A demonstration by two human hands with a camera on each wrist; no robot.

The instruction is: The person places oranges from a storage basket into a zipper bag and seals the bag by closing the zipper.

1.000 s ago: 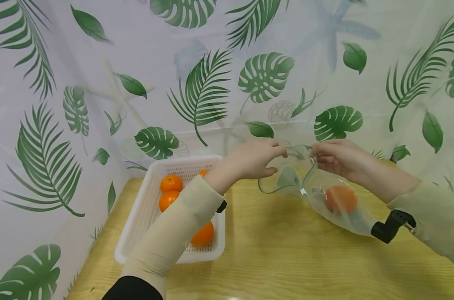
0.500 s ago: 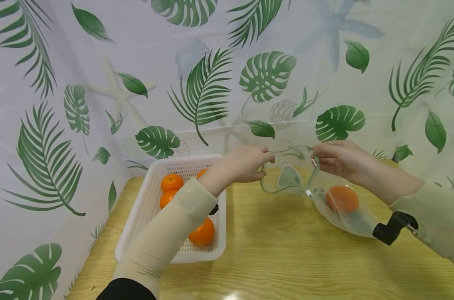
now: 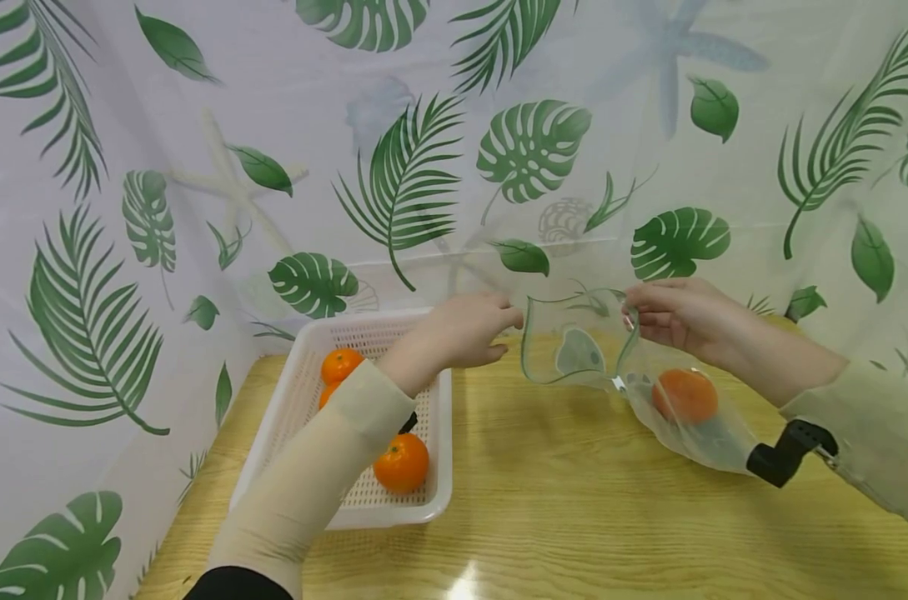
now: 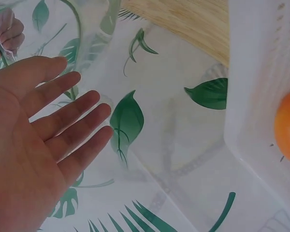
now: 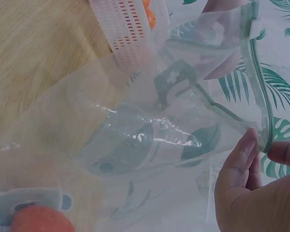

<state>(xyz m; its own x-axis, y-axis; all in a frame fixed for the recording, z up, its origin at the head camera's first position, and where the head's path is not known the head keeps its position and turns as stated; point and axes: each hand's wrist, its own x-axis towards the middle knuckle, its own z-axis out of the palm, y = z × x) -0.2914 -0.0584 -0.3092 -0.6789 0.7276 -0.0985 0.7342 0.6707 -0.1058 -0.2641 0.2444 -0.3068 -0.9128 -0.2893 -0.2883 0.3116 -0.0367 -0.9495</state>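
My right hand pinches the green-edged rim of a clear zip bag between thumb and fingers. The bag's mouth gapes toward the left, and a white slider sits on its edge. Inside the bag lies an orange, near its right end. My left hand is empty, its fingers spread and relaxed in the left wrist view. It hovers between the bag's mouth and a white plastic basket. In the basket are several oranges, one of them an orange near the front; my left sleeve covers part of the basket.
A wooden table lies under the basket and bag. Behind it hangs a white curtain printed with green leaves, which also runs along the left side. Dark wrist cameras sit on both arms, the right one close to the bag's end.
My left hand has drawn away from the bag's mouth, leftward toward the basket, and no longer overlaps the rim. The right hand and the orange in the bag have stayed almost in place.
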